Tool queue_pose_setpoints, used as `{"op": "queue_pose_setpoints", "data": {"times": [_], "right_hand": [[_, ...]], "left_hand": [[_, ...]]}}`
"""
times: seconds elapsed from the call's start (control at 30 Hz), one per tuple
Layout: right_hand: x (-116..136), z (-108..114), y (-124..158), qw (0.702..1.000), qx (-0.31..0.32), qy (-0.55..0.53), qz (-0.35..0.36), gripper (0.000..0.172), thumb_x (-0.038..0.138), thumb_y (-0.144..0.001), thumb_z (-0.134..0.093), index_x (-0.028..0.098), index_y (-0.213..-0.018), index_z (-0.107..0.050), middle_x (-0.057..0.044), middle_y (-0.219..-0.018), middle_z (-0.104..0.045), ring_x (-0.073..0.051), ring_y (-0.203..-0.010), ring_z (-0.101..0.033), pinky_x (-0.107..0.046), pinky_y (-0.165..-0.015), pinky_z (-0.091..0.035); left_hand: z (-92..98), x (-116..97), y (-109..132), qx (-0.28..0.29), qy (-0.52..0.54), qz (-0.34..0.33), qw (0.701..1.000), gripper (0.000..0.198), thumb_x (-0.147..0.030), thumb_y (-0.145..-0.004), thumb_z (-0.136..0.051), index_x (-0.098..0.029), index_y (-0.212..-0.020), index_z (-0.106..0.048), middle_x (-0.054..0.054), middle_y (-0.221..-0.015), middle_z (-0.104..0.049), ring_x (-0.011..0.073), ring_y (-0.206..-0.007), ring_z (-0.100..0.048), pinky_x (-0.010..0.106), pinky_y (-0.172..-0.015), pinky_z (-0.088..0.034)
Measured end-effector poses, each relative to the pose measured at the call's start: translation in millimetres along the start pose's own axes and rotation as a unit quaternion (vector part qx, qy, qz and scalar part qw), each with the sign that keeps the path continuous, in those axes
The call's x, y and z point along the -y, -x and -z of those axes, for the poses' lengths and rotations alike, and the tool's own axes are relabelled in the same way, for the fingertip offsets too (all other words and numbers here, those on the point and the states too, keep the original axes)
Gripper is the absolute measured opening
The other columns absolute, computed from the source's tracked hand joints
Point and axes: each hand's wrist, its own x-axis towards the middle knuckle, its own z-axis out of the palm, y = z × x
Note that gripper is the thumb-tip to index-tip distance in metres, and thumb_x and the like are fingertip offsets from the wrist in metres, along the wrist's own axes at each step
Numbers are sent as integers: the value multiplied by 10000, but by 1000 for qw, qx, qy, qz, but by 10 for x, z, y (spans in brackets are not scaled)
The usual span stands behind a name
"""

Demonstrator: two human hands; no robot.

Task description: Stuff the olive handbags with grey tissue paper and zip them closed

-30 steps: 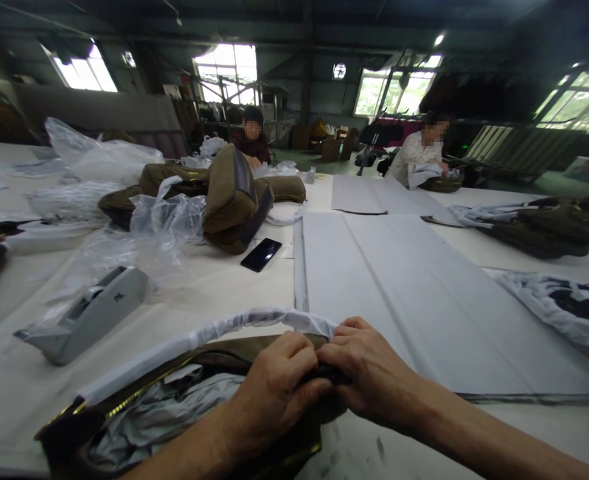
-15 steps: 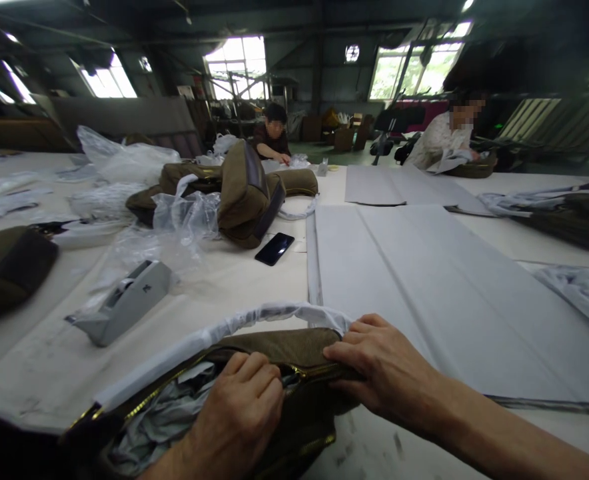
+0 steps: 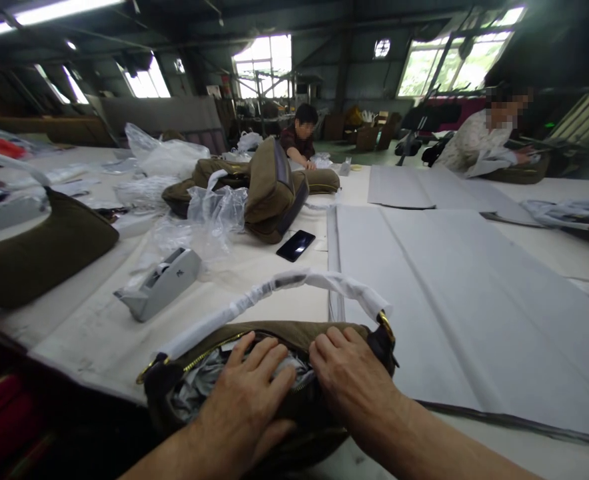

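An olive-brown handbag (image 3: pixel 284 330) stands on the table edge in front of me, its zip open along the top. Crumpled grey-white stuffing paper (image 3: pixel 199 387) fills the opening. The strap (image 3: pixel 254 297) arches above the bag, wrapped in white material, with gold rings at its ends. My left hand (image 3: pixel 254 390) lies over the opening, fingers apart and resting on the stuffing and the front edge. Beside it, my right hand (image 3: pixel 352 367) has its fingers bent over the bag's top edge near the right end; its thumb is hidden.
A grey tape dispenser (image 3: pixel 162 283) and a black phone (image 3: pixel 296 246) lie beyond the bag. More handbags (image 3: pixel 269 190) and clear plastic bags (image 3: pixel 217 210) are heaped behind them. Large pale sheets (image 3: pixel 454 293) cover the right side. Two people work across the table.
My right hand has moved from the bag's right end toward its middle, uncovering the strap ring. My left hand has opened from a closed grip. The view has swung left.
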Motion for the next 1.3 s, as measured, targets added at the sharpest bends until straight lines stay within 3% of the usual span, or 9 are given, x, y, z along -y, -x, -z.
{"op": "queue_pose_setpoints", "data": {"times": [0.07,0.23,0.47,0.57,0.67,0.83,0.93,1.1,1.3], "right_hand": [[-55,13,-26,1000,3,-21,21,41,171,-777,-623,155,-746,-602,-45,-711,-564,-218,-669,-492,-369,-583,-361],[-70,0,-50,999,-21,-30,26,100,199,-770,-666,157,-734,-583,-35,-721,-557,-207,-672,-466,-357,-581,-316],[-65,-25,-47,998,-63,-8,31,73,109,-750,-640,149,-770,-583,-43,-726,-543,-207,-652,-437,-347,-572,-290],[-93,-37,-2,994,-105,-25,32,80,76,-759,-597,151,-773,-571,-43,-727,-539,-199,-649,-425,-346,-587,-287],[-121,-65,57,988,-129,-52,67,84,70,-804,-529,147,-801,-564,-51,-762,-549,-197,-672,-424,-347,-605,-285],[-148,-86,117,980,-146,-115,76,39,161,-871,-541,147,-846,-567,-27,-771,-569,-181,-676,-430,-340,-602,-269],[-185,8,90,982,-73,-168,38,61,206,-832,-621,163,-857,-586,-17,-780,-583,-177,-702,-458,-325,-620,-299],[-258,303,-53,969,118,-215,-15,103,106,-845,-560,173,-776,-597,-27,-833,-603,-177,-765,-498,-311,-701,-373],[-220,276,-124,993,78,-89,-16,253,101,-793,-605,119,-1046,-609,-90,-976,-614,-238,-891,-523,-387,-835,-402]], "left_hand": [[-21,59,130,-12,-47,-6,999,370,-320,-754,-666,-218,-1085,-537,77,-1180,-610,306,-1112,-514,554,-1011,-260],[-143,155,273,-136,-98,-44,985,148,-174,-873,-541,-160,-1017,-574,93,-1133,-651,235,-1121,-539,484,-1065,-237],[-19,318,74,79,-87,2,993,76,-208,-838,-605,-170,-903,-606,64,-994,-664,238,-859,-602,422,-782,-433],[14,369,0,23,-62,-36,997,121,-218,-878,-544,-187,-772,-594,61,-1113,-623,255,-1023,-554,553,-979,-306],[46,430,-75,18,-33,-22,999,127,-270,-861,-564,-194,-774,-616,81,-1420,-398,358,-1307,-308,691,-1028,-72],[125,475,-171,127,41,15,991,47,-243,-818,-605,-248,-845,-644,18,-1058,-594,239,-995,-499,549,-951,-314],[112,410,-138,111,68,20,991,108,-209,-860,-530,-204,-796,-617,22,-941,-582,209,-880,-475,376,-753,-380],[23,312,-39,64,88,26,994,186,-137,-873,-452,-163,-717,-552,35,-806,-549,186,-780,-453,353,-694,-350],[33,337,-65,54,158,78,983,129,-70,-812,-477,-176,-811,-550,54,-1099,-536,215,-1002,-461,375,-840,-403]]}}
